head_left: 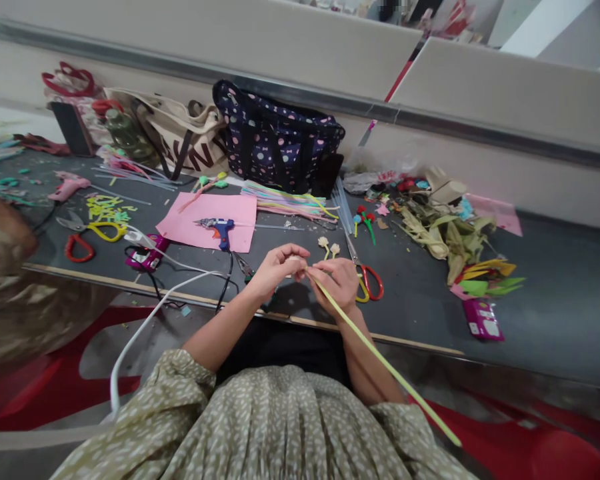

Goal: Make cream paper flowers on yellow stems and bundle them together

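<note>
A long pale yellow pipe cleaner [387, 360] runs from my fingertips down and to the right, past my right forearm. My right hand [339, 283] is closed on it near its upper end. My left hand [283, 270] pinches at that same end, and its fingertips meet those of the right; what exactly lies between them is partly hidden. Just beyond my hands lie two small cream flowers [329, 248] on yellow stems. Scissors [371, 281] with red and yellow handles rest beside my right hand, partly covered by it.
A blue glue gun [223, 232] lies on pink paper [180, 220]. Bundled pipe cleaners [290, 200] sit before a dark patterned bag [275, 140]. Dried husks [455, 240] are piled at right. A white cable [145, 323] hangs over the table edge. Another person's arm [3, 220] is at left.
</note>
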The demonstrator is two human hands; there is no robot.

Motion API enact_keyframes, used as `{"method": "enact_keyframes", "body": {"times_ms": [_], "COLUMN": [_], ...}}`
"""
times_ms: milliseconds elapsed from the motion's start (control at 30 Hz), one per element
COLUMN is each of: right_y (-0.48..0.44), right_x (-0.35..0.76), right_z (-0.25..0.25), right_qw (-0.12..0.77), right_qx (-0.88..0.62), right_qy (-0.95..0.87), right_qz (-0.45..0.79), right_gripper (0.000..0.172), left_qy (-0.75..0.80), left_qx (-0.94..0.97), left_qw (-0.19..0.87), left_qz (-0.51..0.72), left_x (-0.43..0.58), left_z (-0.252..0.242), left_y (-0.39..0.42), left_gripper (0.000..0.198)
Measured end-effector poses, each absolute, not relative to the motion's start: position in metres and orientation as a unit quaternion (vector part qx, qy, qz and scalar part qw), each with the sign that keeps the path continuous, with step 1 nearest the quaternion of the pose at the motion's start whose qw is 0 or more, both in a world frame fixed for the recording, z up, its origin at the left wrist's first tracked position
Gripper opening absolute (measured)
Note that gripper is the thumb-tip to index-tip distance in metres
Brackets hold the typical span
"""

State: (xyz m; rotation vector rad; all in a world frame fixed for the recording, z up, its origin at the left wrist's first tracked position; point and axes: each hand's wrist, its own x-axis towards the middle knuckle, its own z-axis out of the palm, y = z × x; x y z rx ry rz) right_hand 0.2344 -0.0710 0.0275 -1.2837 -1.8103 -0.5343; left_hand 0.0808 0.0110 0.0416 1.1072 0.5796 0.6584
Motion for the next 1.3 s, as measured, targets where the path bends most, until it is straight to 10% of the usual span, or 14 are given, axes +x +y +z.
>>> {"method": "enact_keyframes", "body": {"times_ms": [700,1300], "right_y": [-0.074,-0.084], "right_x": [0.238,0.225], "right_z": [0.031,0.002], "right_qw": [0.338,0.448], "right_qx": [-0.494,-0.601], "right_qy": [-0.796,-0.651], "right_qz": [-0.095,0.118], "right_gripper": [0.014,0.013], "left_qy": [0.204,0.210], "left_qx": [0.554,0.815], "left_qw": [0.772,0.459], "left_qz": [0.235,0.285], "left_x": [0.073,0.066], "left_z": [0.033,0.014], "left_y": [0.023,0.005], "left_gripper": [0.042,0.039]}}
